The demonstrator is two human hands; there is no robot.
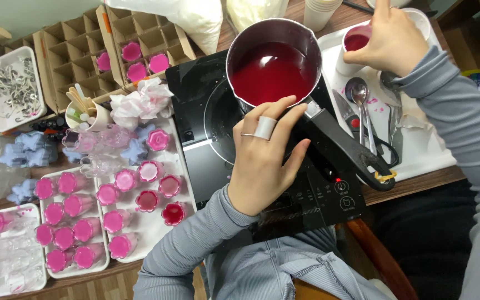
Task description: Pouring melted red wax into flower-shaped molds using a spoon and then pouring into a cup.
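The left hand (265, 161) hovers open, fingers spread, over the stove (206, 144), its fingertips at the rim of the pan (273, 69) of red liquid. The right hand (393, 39) grips a cup (355, 47) on the white tray (418, 150), near spoons (359, 97) and scissors (362, 130). Pink-filled moulds (123, 180) crowd trays to the left.

Home craft workshop: induction hob (262, 183), trays of filled pink moulds (79, 228), divided cardboard boxes (79, 50).

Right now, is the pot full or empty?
Partly full: the pot on the cooktop holds red liquid, its inner wall bare above it.
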